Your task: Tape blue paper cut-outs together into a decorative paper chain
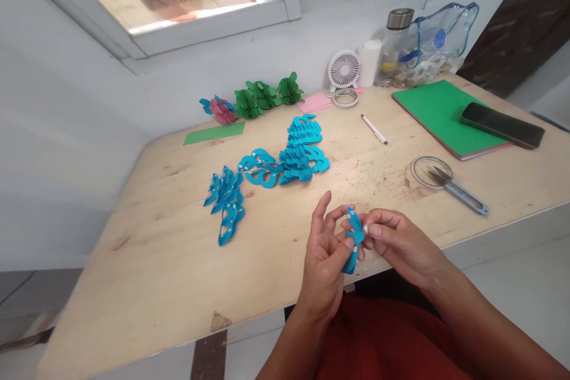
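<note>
Low in the middle of the frame, the left hand point(324, 258) and right hand point(401, 243) pinch one blue paper cut-out point(355, 236) in their fingertips, with piles of blue cut-outs point(299, 151) waiting mid-table and seemingly finished green paper shapes point(263, 97) behind.

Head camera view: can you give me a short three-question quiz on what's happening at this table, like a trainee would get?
1. True or false: the phone lies on the green notebook.
2. What do the left hand and right hand hold between them? A a pen; B a blue paper cut-out; C a tape roll.
3. Which metal tool lies on the table to the right of the hands?
Key: 1 true; 2 B; 3 small scissors.
</note>
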Demonstrator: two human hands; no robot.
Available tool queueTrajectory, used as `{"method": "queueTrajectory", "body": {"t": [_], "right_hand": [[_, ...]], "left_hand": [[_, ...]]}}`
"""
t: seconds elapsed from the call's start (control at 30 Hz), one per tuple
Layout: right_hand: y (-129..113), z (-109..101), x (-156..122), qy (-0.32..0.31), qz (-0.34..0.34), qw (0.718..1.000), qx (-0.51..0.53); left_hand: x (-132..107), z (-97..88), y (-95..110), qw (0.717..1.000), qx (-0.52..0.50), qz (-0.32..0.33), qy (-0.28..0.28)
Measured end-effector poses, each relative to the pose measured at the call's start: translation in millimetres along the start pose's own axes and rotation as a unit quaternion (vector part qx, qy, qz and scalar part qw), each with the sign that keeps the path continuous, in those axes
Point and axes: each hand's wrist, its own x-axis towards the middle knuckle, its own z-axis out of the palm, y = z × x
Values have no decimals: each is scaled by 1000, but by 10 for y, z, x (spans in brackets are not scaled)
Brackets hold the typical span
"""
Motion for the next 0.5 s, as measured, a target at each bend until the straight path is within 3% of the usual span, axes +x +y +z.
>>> {"method": "queueTrajectory", "body": {"t": [0.2, 0.5], "right_hand": [[-51, -37, -3, -11, -3, 1000, -9], [4, 36, 40, 47, 7, 999, 5]], "left_hand": [[23, 20, -4, 1000, -4, -4, -6], [13, -84, 26, 999, 23, 9, -32]]}}
